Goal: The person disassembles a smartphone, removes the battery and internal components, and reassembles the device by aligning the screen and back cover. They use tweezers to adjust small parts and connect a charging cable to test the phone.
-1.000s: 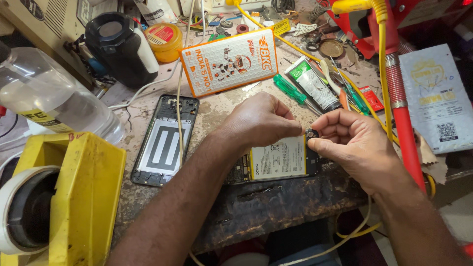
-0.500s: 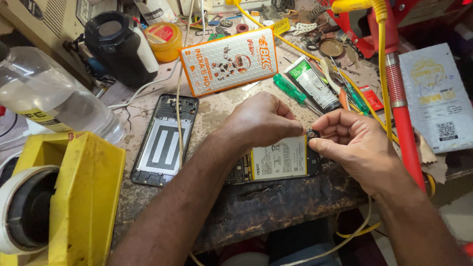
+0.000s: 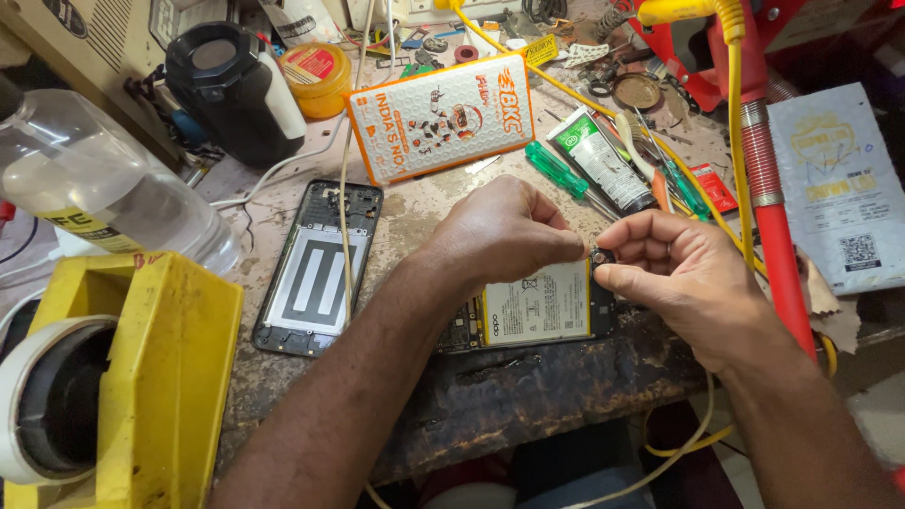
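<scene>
1. The workbench (image 3: 424, 217) is worn and cluttered, with its dark, chipped edge nearest the person.
2. A yellow plastic bin (image 3: 151, 377) stands at the near left, with a clear plastic bottle (image 3: 104, 188) lying just beyond it.
3. An orange printed packet (image 3: 438, 115) lies far of centre, and a green-handled screwdriver (image 3: 558, 170) lies just right of it.
4. A phone back frame (image 3: 316, 269) lies left of the forearm.
5. The opened phone (image 3: 537, 306), its pale battery upward, lies at the near edge beneath both hands.
6. The left hand (image 3: 500, 236) is clenched, fingertips pinched at the small dark part (image 3: 600, 255).
7. The right hand (image 3: 693, 283) grasps that same part between thumb and forefinger, just above the phone's right end.
</scene>
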